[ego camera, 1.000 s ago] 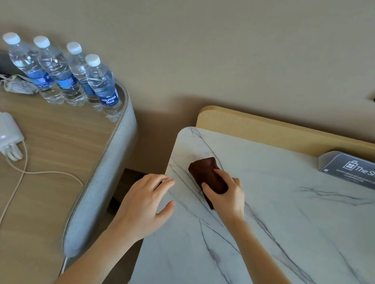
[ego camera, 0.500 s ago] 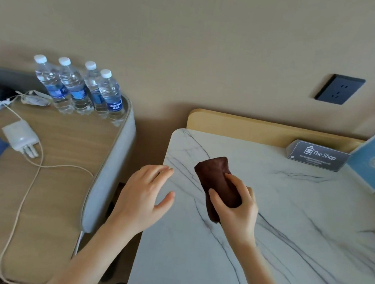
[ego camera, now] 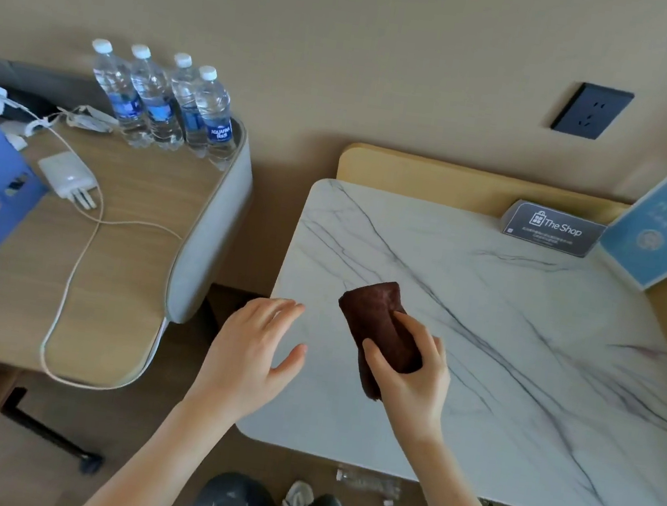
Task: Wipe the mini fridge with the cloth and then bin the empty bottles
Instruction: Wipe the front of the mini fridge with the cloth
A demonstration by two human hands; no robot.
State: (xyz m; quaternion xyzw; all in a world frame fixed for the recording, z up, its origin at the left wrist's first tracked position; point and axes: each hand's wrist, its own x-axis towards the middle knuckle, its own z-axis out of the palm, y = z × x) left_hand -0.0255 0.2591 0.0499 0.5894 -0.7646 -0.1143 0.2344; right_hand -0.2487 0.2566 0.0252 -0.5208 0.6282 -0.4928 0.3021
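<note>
over the last second the right hand (ego camera: 413,375) has dragged the brown cloth (ego camera: 377,323) from the marble counter's (ego camera: 521,365) 11 o'clock corner back toward 8 o'clock, fingers clamped round the wad, so the wiping looks under way and the bottles untouched. left hand (ego camera: 249,352) keeps by the 9 o'clock edge, fingers spread and holding nothing; whether it touches the top is unclear. the fridge body is hidden, presumably under the marble; crumpled clear bottles (ego camera: 370,482) on the floor at 6 o'clock are blurred and partly cut off, and i cannot tell whether the four capped bottles (ego camera: 164,104) at 10 o'clock are empty.
</note>
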